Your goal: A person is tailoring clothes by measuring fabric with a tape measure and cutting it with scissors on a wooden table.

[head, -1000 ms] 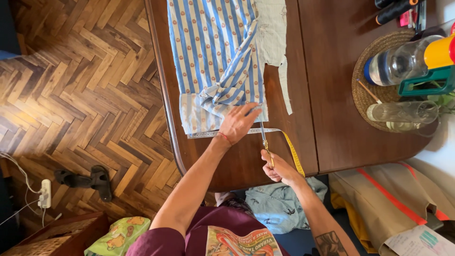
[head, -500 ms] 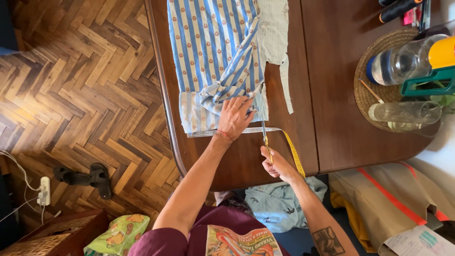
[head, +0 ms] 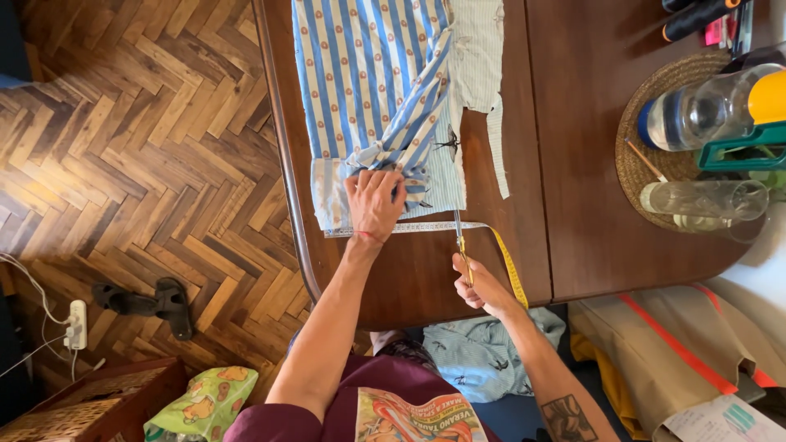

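Holding the striped cloth [head: 372, 90] flat with our left hand [head: 374, 203], our right hand [head: 483, 288] grips the scissors [head: 461, 245]; we should snip slowly, mid-frame.

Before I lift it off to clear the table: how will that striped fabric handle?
Probably floppy: the striped fabric bunches into soft folds under the left hand. Likely light, being thin. It may drag the measuring tape beside it, near the right hand with scissors.
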